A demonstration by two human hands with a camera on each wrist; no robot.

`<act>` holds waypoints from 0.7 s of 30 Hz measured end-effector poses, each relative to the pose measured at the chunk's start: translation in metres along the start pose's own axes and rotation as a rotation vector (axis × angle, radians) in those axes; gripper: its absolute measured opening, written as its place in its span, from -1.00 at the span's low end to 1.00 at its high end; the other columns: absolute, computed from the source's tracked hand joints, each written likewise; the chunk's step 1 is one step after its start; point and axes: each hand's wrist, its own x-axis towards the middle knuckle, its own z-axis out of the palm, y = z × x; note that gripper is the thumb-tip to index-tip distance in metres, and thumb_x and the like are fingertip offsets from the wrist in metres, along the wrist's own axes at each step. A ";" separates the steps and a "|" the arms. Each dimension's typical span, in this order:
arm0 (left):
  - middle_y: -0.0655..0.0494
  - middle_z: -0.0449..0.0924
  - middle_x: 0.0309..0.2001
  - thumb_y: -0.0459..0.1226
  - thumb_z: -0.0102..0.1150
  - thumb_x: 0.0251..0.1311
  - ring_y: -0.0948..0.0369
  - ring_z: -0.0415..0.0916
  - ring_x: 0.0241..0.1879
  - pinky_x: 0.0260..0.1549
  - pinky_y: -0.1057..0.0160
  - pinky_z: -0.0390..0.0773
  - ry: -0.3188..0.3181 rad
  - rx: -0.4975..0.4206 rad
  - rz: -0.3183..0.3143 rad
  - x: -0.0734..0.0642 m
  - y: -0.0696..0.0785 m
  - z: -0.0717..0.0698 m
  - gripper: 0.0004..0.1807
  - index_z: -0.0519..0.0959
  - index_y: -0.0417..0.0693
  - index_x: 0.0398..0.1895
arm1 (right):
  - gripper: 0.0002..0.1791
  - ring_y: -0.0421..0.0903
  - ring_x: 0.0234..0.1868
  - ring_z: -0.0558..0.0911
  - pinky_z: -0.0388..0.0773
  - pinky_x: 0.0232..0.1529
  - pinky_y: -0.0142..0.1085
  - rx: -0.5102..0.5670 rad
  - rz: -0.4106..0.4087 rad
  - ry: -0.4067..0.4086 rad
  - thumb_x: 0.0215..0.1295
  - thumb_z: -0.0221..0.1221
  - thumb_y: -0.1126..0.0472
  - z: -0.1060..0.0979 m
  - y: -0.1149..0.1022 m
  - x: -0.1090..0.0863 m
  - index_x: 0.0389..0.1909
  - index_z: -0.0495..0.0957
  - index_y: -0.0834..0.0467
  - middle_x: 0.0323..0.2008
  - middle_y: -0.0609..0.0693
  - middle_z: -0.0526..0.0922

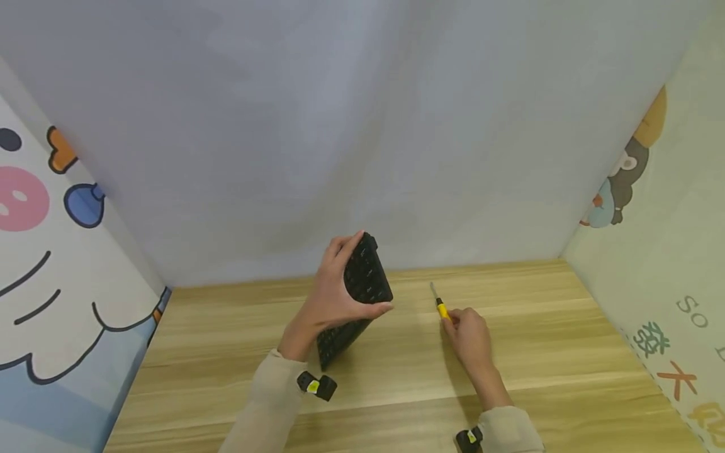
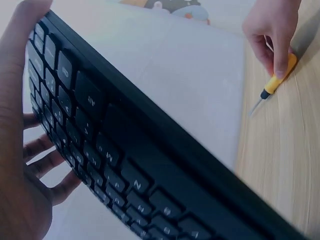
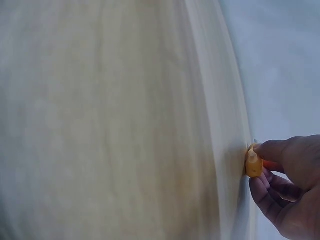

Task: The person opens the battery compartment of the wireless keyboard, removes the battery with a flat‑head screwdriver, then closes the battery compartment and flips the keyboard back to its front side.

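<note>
A black keyboard (image 1: pixel 367 274) stands tilted on edge above the table in the head view, its keys towards me. My left hand (image 1: pixel 331 292) grips it across its width, thumb on the near long edge and fingers over the far one. In the left wrist view the keyboard's (image 2: pixel 165 135) lettered keys fill the middle. To the right, my right hand (image 1: pixel 472 336) pinches the yellow handle of a screwdriver (image 1: pixel 442 309), its thin metal shaft pointing to the back wall. The right wrist view shows the handle's end (image 3: pixel 254 164) between thumb and fingers; the shaft is mostly hidden there.
The wooden table (image 1: pixel 226 340) runs back to a pale grey curtain-like wall (image 1: pixel 362 126). Side panels with cartoon prints stand left (image 1: pixel 51 302) and right (image 1: pixel 640 270). A small black camera (image 1: pixel 317 385) is strapped to my left wrist, another (image 1: pixel 469 439) to my right.
</note>
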 end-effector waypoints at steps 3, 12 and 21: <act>-0.09 0.29 0.35 0.69 0.11 -0.30 -0.04 0.32 0.31 0.23 -0.28 0.48 0.019 -0.026 0.003 -0.003 -0.002 -0.006 0.38 0.08 0.27 0.63 | -0.73 0.05 -0.35 0.71 0.67 -0.39 -0.24 0.000 0.010 -0.003 0.29 0.34 0.29 -0.001 -0.001 0.000 -0.10 0.72 0.41 -0.30 0.29 0.73; -0.16 0.35 0.31 0.61 0.18 -0.18 0.00 0.35 0.22 0.18 -0.25 0.57 0.078 -0.146 0.056 -0.007 -0.005 -0.021 0.31 0.14 0.14 0.62 | -0.74 0.05 -0.34 0.72 0.68 -0.38 -0.25 0.003 0.016 0.010 0.30 0.35 0.27 0.001 -0.001 -0.001 -0.11 0.73 0.39 -0.30 0.27 0.73; -0.19 0.34 0.28 0.54 0.29 -0.17 0.03 0.35 0.22 0.23 -0.32 0.54 0.091 -0.295 0.056 -0.008 -0.003 -0.023 0.29 0.17 0.12 0.60 | -0.74 0.05 -0.33 0.72 0.70 -0.35 -0.21 0.014 0.021 -0.012 0.29 0.34 0.28 -0.002 -0.002 0.001 -0.11 0.72 0.39 -0.29 0.27 0.76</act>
